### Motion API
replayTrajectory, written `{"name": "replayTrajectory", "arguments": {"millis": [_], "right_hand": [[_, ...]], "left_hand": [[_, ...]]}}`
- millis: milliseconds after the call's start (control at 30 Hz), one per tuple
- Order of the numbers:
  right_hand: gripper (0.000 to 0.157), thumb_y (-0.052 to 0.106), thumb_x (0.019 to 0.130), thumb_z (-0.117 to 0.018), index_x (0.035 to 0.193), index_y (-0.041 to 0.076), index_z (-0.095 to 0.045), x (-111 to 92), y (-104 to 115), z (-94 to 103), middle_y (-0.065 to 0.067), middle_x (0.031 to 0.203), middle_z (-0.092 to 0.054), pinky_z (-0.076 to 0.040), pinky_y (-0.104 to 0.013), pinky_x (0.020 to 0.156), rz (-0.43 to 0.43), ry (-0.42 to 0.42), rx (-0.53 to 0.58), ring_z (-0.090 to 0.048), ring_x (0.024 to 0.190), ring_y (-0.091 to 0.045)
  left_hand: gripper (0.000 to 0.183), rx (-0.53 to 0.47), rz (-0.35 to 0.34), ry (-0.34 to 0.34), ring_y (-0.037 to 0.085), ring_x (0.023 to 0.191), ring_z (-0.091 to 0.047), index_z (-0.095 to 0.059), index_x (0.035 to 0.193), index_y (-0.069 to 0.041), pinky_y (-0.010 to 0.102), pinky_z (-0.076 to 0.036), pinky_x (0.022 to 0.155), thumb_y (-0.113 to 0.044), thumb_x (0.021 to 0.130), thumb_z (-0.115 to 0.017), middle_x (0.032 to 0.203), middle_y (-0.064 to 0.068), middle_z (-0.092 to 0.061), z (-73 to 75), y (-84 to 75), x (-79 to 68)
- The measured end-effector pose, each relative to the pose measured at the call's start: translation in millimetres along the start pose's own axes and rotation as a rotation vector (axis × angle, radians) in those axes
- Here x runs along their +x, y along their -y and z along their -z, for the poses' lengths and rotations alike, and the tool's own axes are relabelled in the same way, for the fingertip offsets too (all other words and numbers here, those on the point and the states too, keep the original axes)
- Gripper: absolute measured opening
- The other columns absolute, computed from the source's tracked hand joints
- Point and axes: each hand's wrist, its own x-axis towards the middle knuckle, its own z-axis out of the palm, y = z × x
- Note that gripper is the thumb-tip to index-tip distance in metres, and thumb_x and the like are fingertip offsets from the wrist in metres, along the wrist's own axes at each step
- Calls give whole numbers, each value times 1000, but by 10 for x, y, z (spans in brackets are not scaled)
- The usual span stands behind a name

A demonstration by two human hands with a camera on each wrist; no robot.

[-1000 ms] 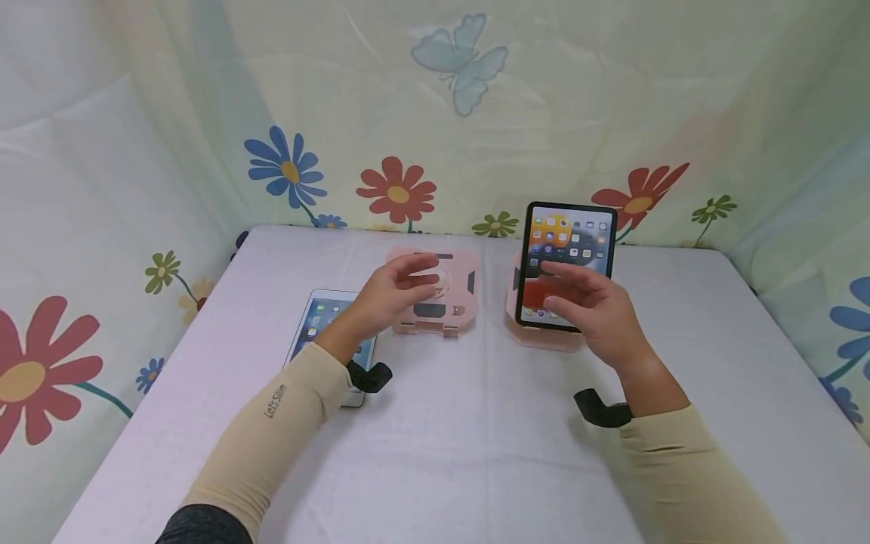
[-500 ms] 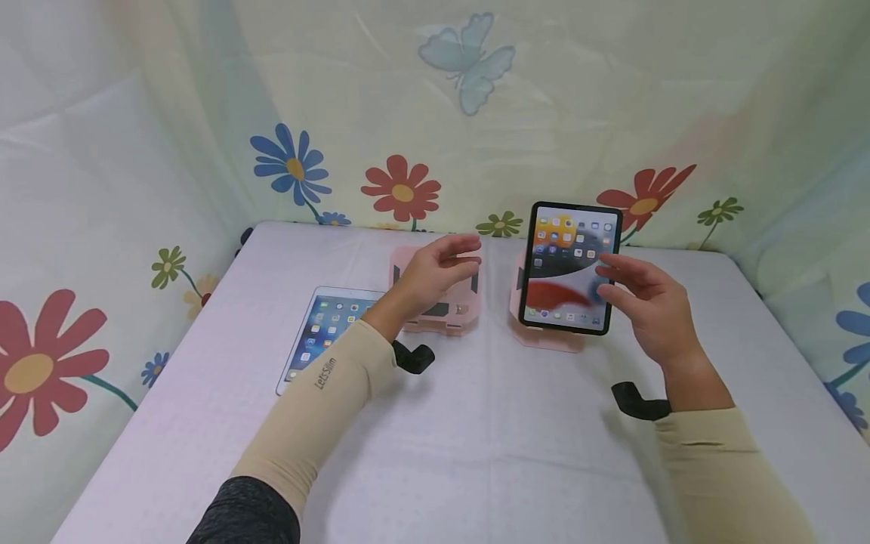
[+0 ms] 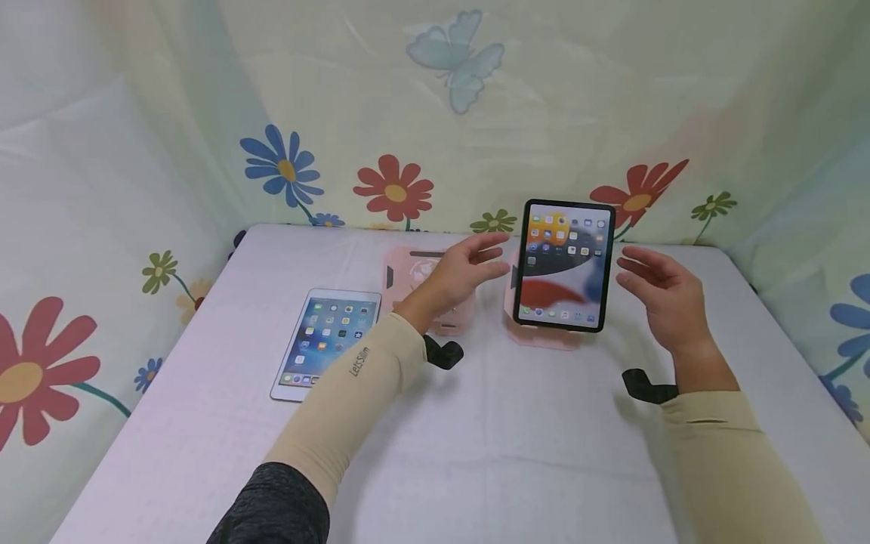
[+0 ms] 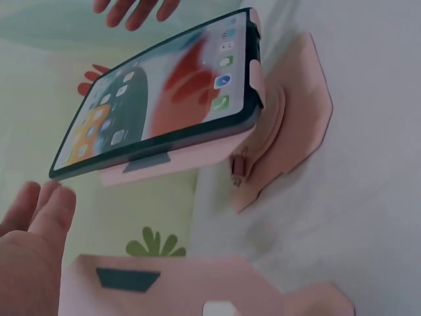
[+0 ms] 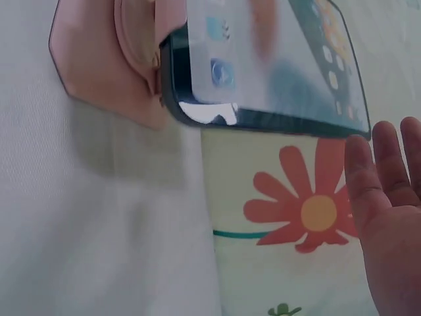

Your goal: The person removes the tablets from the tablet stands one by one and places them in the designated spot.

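Note:
A black-framed tablet [image 3: 566, 264], its home screen lit, leans upright on a pink tablet stand [image 3: 544, 338]. My left hand [image 3: 465, 273] hovers just to the left of that tablet, fingers extended and holding nothing. On the tablet's other side is my right hand [image 3: 667, 302], also with nothing in it. In the left wrist view, the left fingertips [image 4: 62, 197] are close to the tablet's upper corner; whether they touch cannot be told. The right fingertips [image 5: 360, 146] are near the opposite upper corner in the right wrist view.
Beneath and behind my left wrist, a second pink stand [image 3: 401, 268] is partly covered. A white-framed tablet [image 3: 333, 332] lies screen up on the white tablecloth [image 3: 489, 438] at the left, overlapped by my left sleeve. A flower-printed curtain [image 3: 557, 98] hangs behind.
My left hand has moved right, from above the white tablet and left stand toward the black tablet. My right hand has moved right, from in front of its screen to beside it.

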Motion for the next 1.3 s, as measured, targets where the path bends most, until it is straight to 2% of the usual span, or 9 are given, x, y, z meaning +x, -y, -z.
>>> {"name": "replayTrajectory", "arguments": {"millis": [167,300,467,633,833,933,1100,1167,1300], "right_hand": [[47,20,101,-61,146,12,-52,61,-74,67,-5,139,-55,-46,-13,93,-44,-3,-30,-55,122,-9],[48,20,101,-61,147,11,-50,107,-131,57,-9,142,-53,-47,-14,93,-49,16,-16,-55,122,-10],[48,17,100,-64,146,10,-52,153,-201,12,-12,141,-52,-49,-13,88,-62,36,77,-55,119,-9],[48,11,98,-65,145,9,-53,198,-245,-14,-14,143,-47,-51,-12,81,-76,62,234,-55,119,-13],[51,16,99,-65,147,10,-49,262,-262,-33,-14,151,-42,-49,-17,92,-116,85,227,-49,132,-23],[53,20,97,-68,147,14,-51,346,-417,-36,-11,153,-42,-47,-23,98,-116,90,250,-46,135,-26],[55,28,94,-73,145,23,-54,527,-778,-35,-6,151,-44,-48,-21,96,-118,85,259,-49,133,-22],[55,27,95,-71,146,21,-52,524,-728,-53,-7,152,-43,-46,-24,100,-128,90,246,-47,134,-23],[54,23,99,-66,150,15,-48,433,-433,-95,-12,154,-39,-40,-35,109,-159,101,208,-43,136,-27]], "left_hand": [[51,2,-2,-22,11,136,-44,-55,144,-23,37,-44,106,-23,95,-71,148,-5,-49,-132,22,126],[50,-2,33,-28,11,138,-42,-56,143,-24,36,-42,108,-23,96,-70,149,-4,-48,-208,71,171],[49,-2,35,-46,13,140,-40,-55,144,-20,35,-39,111,-19,97,-68,151,-1,-46,-248,148,210],[46,-24,51,-60,15,141,-39,-58,141,-22,36,-40,110,-22,97,-69,150,-2,-47,-310,168,290],[43,-45,58,-53,20,143,-34,-61,139,-22,34,-41,109,-22,97,-69,150,-2,-46,-387,156,362],[43,-38,79,-58,18,143,-35,-61,139,-21,32,-40,109,-22,97,-69,150,-3,-47,-405,157,398],[47,-62,100,-62,14,135,-44,-57,143,-18,27,-43,105,-18,97,-69,147,-2,-50,-419,159,462],[48,-78,107,-60,12,130,-47,-55,144,-18,25,-45,103,-18,97,-68,145,-1,-51,-418,168,487],[49,-102,127,-55,12,127,-49,-55,145,-18,24,-46,101,-17,97,-69,145,-1,-51,-423,187,518]]}}
